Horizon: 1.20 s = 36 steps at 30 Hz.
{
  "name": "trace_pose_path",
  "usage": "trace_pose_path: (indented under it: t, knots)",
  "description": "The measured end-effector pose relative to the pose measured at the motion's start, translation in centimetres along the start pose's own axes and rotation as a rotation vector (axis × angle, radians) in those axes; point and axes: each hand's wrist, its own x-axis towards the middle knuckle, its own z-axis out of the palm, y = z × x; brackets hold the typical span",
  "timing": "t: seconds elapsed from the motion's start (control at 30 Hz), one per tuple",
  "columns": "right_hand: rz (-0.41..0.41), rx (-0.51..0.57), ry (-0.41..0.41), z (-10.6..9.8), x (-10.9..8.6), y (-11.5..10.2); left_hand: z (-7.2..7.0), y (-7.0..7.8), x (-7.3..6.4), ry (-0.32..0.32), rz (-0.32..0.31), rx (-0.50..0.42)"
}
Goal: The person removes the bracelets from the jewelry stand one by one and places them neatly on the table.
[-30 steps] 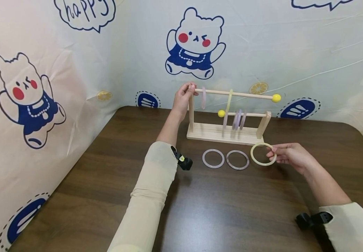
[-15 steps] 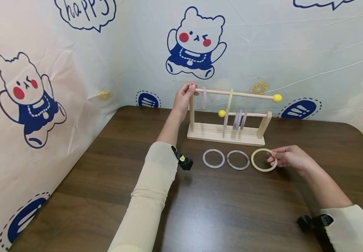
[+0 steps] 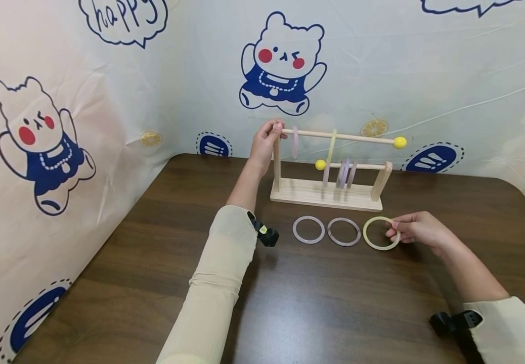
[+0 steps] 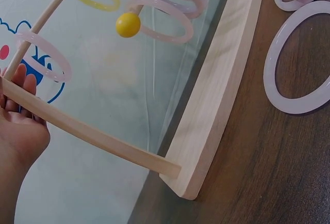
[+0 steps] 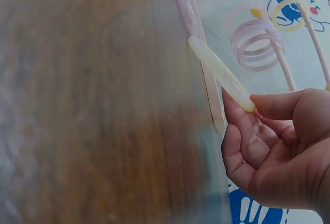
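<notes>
My left hand (image 3: 264, 144) grips the top of the left post of a wooden bangle stand (image 3: 303, 191). Between thumb and fingers, my right hand (image 3: 422, 231) pinches a pale yellow bangle (image 3: 381, 248) by its right side, low over the table in front of the stand. The right wrist view shows this bangle (image 5: 221, 74) tilted, its pinched side raised. To its left, a mottled purple bangle (image 3: 344, 244) and a pale lavender one (image 3: 308, 242) lie flat. A pink bangle (image 3: 295, 144) and a yellow one (image 3: 331, 146) hang on the upper rod.
Several lavender and pink bangles (image 3: 344, 174) hang on the lower rod. Yellow balls cap the rods, one ball (image 3: 400, 143) at upper right and another ball (image 3: 320, 165) mid-stand. A printed cloth (image 3: 199, 91) rises behind the brown table (image 3: 285, 303).
My right hand has lowered the yellow bangle toward the table, bringing it level with the two lying bangles. My left hand has stayed on the post.
</notes>
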Motion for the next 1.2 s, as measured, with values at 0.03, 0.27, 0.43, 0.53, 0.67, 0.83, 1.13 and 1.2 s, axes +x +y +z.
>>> trace_pose_path:
  t: [0.03,0.27,0.43,0.53,0.67,0.83,1.13,1.2]
  knots:
    - [0.007,-0.021,0.003,0.07,0.01,-0.02,0.02,-0.04,-0.02,0.001,-0.004,-0.004]
    - [0.002,-0.231,0.081,0.29,-0.03,-0.42,0.12,0.12,-0.16,0.007,0.005,0.011]
    - [-0.009,-0.333,0.126,0.3,-0.22,-0.62,0.01,0.09,-0.1,0.003,-0.004,0.001]
    - [0.001,-0.358,0.135,0.36,-0.31,-0.73,-0.05,0.0,0.0,-0.001,-0.005,0.0]
    - [0.025,-0.38,0.145,0.33,-0.42,-0.76,0.0,-0.05,0.04,-0.001,0.002,-0.002]
    - [0.051,-0.435,0.169,0.18,-0.46,-0.74,0.03,0.0,0.0,0.0,0.02,0.01]
    - [0.057,-0.471,0.185,0.17,-0.42,-0.67,-0.01,0.01,-0.01,0.001,0.009,-0.002]
    - [0.058,-0.471,0.186,0.16,-0.41,-0.65,0.0,0.01,0.0,-0.002,0.007,-0.004]
